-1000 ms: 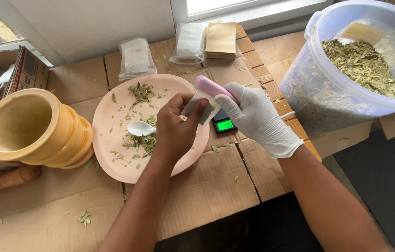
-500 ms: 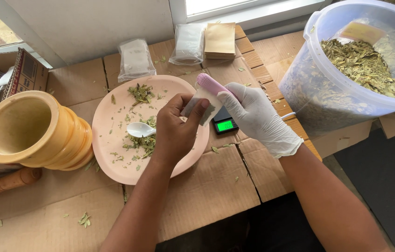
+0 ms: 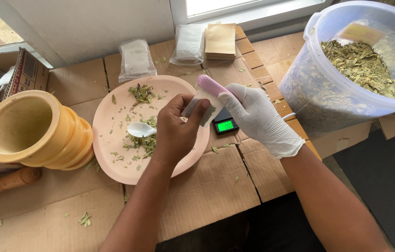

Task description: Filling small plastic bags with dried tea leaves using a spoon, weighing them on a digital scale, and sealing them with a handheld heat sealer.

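left hand (image 3: pixel 175 130) + gloved right hand (image 3: pixel 258 116) pinch small sachet (image 3: pixel 200 106) | over pink plate (image 3: pixel 109 154)

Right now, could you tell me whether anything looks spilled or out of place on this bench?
Yes: loose dried green leaf bits lie scattered over the brown cardboard table cover, off the round pink plate. Nothing looks damaged.

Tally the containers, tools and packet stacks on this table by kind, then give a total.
Pink plate: 1
Wooden mortar: 1
Plastic bucket of dried leaves: 1
White spoon: 1
Small digital scale: 1
Clear packet bundles: 2
Brown packet stack: 1
Total: 8
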